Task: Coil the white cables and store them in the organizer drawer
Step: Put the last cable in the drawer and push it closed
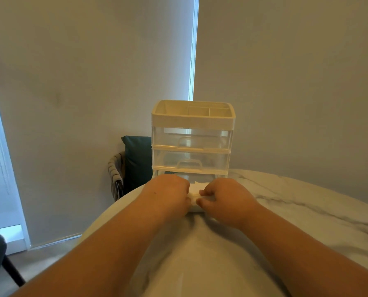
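While left hand (pixel 170 194), right hand (pixel 227 201) pinch white cables (pixel 195 189), organizer (pixel 191 138) behind

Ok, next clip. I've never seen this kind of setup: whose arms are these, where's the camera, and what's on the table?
There is no machine here. A person wears one wide-angle camera on the head, which looks forward and down along their own bare arms. On the marble-patterned table stands a clear plastic organizer with stacked drawers and a cream divided tray on top. The left hand and right hand meet in front of its lowest drawer, fingers curled on a small white bundle. It is probably the cable, but too blurred to confirm. A chair with a dark cushion sits behind.
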The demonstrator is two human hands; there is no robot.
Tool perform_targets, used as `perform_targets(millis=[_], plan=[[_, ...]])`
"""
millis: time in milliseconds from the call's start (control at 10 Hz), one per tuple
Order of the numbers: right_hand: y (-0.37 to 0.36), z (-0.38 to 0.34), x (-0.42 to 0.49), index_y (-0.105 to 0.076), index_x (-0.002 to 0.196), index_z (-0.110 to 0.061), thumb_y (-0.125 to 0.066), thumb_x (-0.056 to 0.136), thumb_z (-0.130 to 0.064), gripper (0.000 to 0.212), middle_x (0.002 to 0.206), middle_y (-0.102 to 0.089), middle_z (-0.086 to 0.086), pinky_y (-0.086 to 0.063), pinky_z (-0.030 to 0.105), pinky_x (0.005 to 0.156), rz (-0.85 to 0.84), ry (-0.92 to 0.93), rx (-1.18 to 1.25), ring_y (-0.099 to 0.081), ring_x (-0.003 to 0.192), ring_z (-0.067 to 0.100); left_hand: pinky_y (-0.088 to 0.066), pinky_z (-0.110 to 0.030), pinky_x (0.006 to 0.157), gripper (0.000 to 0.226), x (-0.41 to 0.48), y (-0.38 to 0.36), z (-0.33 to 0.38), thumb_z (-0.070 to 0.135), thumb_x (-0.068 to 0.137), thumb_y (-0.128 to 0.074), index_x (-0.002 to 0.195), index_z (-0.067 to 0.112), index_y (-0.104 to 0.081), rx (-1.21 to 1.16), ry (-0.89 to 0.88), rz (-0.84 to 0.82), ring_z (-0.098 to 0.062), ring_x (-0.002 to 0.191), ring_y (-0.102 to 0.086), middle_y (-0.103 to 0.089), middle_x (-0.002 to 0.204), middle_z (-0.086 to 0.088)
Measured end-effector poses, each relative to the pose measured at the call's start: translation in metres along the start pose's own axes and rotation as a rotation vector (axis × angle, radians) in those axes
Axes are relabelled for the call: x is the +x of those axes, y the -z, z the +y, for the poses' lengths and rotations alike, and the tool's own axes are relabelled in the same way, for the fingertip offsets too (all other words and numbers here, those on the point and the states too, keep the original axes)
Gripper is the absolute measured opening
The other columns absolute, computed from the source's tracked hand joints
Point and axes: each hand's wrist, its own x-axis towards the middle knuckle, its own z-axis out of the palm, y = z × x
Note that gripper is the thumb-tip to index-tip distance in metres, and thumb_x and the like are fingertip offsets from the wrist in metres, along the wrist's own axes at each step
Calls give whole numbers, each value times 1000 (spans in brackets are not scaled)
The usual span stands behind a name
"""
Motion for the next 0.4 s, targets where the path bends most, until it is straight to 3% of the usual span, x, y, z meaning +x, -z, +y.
perform_targets(millis=[100,200,300,400], plan=[[-1,-1,0,-62,60,-26,-53,96,-43,41,63,-59,-3,-42,25,58,36,10,72,-55,60,11,-49,-28,82,27,-1,-6,-2,43,97,-52,107,22,-65,-126,-3,123,-14,92,-56,-59,108,1],[-1,0,1,-56,62,-22,-47,98,-38,40,69,-59,-1,-36,24,56,69,11,22,-57,64,13,-46,-27,74,25,3,-8,-3,45,97,-48,95,24,-61,-253,-14,165,-10,82,-54,-56,98,3],[-2,-5,3,-64,92,-28,-49,94,-39,19,93,-61,-9,-45,24,73,120,-40,3,-59,85,9,-48,-40,97,21,20,-1,3,37,98,-52,112,25,-62,-254,76,70,-18,102,-59,-62,112,-1],[11,-11,12,-61,84,-29,-55,89,-43,16,89,-57,-11,-47,20,74,85,-103,76,-54,80,5,-49,-42,99,23,34,17,6,34,98,-53,116,25,-64,-241,86,-34,-20,102,-60,-63,111,-4]])
